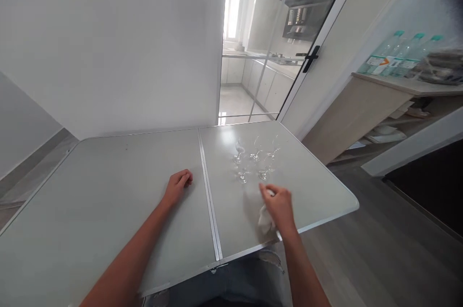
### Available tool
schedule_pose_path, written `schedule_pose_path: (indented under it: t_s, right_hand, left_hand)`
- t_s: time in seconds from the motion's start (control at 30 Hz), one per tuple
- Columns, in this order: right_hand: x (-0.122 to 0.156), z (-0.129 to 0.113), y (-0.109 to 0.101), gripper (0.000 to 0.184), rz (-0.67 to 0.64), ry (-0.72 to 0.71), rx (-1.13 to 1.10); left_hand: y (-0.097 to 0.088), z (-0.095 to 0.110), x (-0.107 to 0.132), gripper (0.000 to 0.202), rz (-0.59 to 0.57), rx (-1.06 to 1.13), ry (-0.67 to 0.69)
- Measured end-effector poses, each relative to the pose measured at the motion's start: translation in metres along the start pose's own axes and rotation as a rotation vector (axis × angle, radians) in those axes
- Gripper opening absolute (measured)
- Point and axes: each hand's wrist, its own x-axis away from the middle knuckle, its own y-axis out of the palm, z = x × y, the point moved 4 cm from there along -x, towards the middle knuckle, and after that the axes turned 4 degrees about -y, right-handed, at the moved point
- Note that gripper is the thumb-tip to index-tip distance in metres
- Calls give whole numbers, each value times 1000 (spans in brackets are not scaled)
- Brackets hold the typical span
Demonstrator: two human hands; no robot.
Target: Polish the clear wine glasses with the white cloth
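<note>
My left hand (180, 181) rests loosely closed on the table (137, 220), left of the metal seam, with nothing visible in it. My right hand (278, 203) is closed around a white cloth (266, 220), which hangs below the fingers near the table's front edge; a bit of white also shows between thumb and fingers. Just beyond that hand stands a group of several clear stemmed glasses. The closest are a front-right glass (264, 175) and a front-left glass (242, 177). Their outlines are faint against the pale top.
A white wall (126, 46) borders the table's far side. Behind it on the right is a glass door with a black handle (310, 59). A wooden shelf unit (361, 109) holds plastic bottles (405, 59) at the right. A metal seam (210, 196) crosses the table.
</note>
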Motion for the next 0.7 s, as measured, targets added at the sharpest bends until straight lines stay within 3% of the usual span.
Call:
schedule_pose_path:
  t_s: [0.13, 0.2, 0.23, 0.3, 0.4, 0.53, 0.63, 0.7]
  right_hand:
    - [20, -79, 90, 49, -759, -278, -428]
    - [13, -113, 134, 48, -949, -279, -533]
    - [4, -127, 153, 51, -966, -220, -591]
    - [-14, -145, 184, 58, -940, -31, -774]
    - [-39, -155, 209, 57, -798, 223, -1153]
    - [-52, -146, 215, 44, -672, 289, -1412]
    - [-52, -138, 215, 43, -569, 275, -1393]
    - [-51, -135, 216, 50, -539, 283, -1357]
  left_hand:
    - [11, 0, 5, 36, -130, 248, -30]
    - [15, -5, 6, 49, -172, 219, -46]
    - [15, -8, 6, 53, -160, 193, -53]
    - [8, -13, 4, 55, -23, 208, -52]
    - [-7, -14, 0, 50, 175, 331, 16]
    - [-13, -11, -5, 52, 110, 411, 34]
    - [-12, -9, -7, 50, 31, 272, 54]
    - [-11, -11, -7, 46, 39, 166, 55]
